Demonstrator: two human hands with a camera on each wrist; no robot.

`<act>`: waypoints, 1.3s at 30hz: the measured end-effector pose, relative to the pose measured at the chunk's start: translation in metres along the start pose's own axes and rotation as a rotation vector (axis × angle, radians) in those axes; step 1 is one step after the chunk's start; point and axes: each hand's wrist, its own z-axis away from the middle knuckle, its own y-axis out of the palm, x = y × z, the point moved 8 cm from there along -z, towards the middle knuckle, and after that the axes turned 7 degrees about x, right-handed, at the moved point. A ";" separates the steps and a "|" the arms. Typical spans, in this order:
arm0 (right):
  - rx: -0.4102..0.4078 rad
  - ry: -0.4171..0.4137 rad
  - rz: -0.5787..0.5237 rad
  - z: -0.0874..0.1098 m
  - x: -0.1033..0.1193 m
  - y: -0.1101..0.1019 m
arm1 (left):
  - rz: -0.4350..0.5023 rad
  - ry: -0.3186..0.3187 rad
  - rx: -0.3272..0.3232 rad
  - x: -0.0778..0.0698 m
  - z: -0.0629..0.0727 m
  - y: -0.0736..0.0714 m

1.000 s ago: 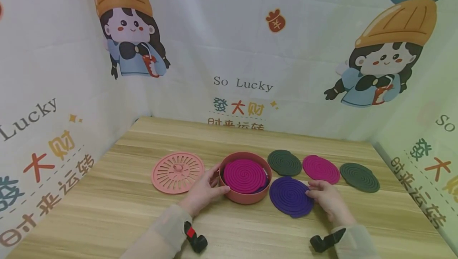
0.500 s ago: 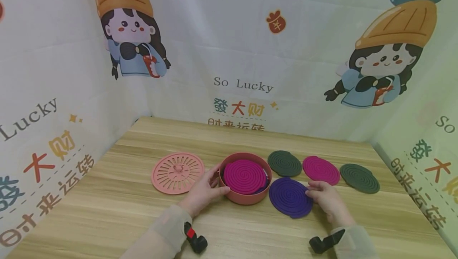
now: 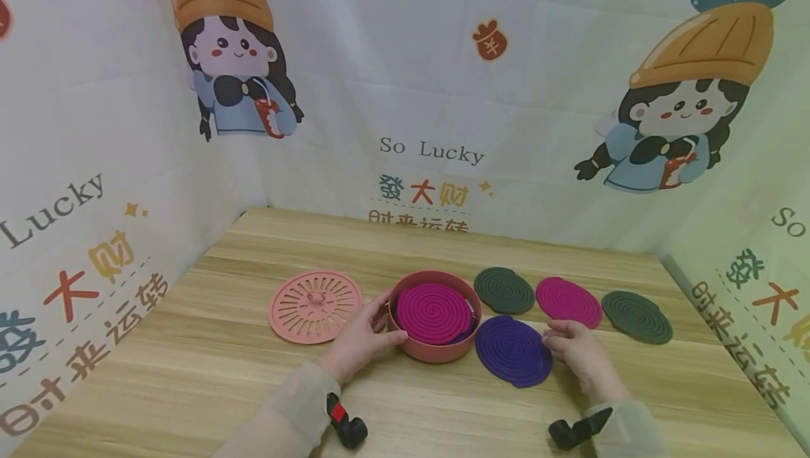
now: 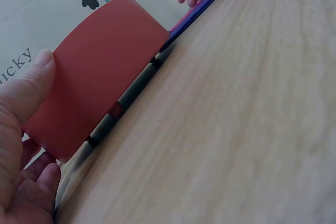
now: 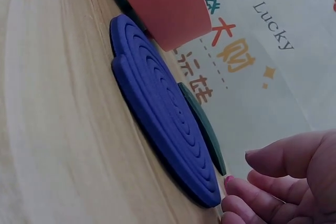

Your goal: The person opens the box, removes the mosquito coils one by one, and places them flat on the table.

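Observation:
In the head view a round salmon-red box (image 3: 436, 354) stands mid-table, with a magenta mosquito coil (image 3: 434, 312) lying inside it over a purple one. My left hand (image 3: 359, 340) holds the box at its left side, thumb on the front wall; the left wrist view shows the thumb on the wall (image 4: 100, 72) and the fingers low behind. Flat on the table, right of the box, lies a purple mosquito coil (image 3: 514, 350). The fingertips of my right hand (image 3: 581, 356) touch its right edge, while the thumb stands apart in the right wrist view.
Behind the purple coil lie a green coil (image 3: 504, 290), a magenta coil (image 3: 569, 301) and another green coil (image 3: 636, 316). A pink slotted lid (image 3: 315, 317) with a small knob lies left of the box. Printed cloth (image 3: 430, 113) hangs around the table's back and sides.
The purple coil on the table has shifted very slightly left, toward the front of the box. Both hands have stayed almost in place.

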 end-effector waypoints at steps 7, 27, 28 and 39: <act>-0.028 -0.003 0.012 0.005 0.012 -0.007 | 0.009 0.011 0.021 -0.001 -0.004 0.004; 0.008 -0.124 -0.199 -0.006 0.078 0.038 | 0.011 -0.008 0.029 0.000 -0.002 0.006; 0.005 -0.127 -0.214 -0.008 0.080 0.042 | 0.013 -0.002 0.031 0.000 -0.002 0.005; 0.001 -0.161 -0.287 -0.022 0.093 0.086 | 0.009 -0.016 0.015 -0.001 0.001 0.001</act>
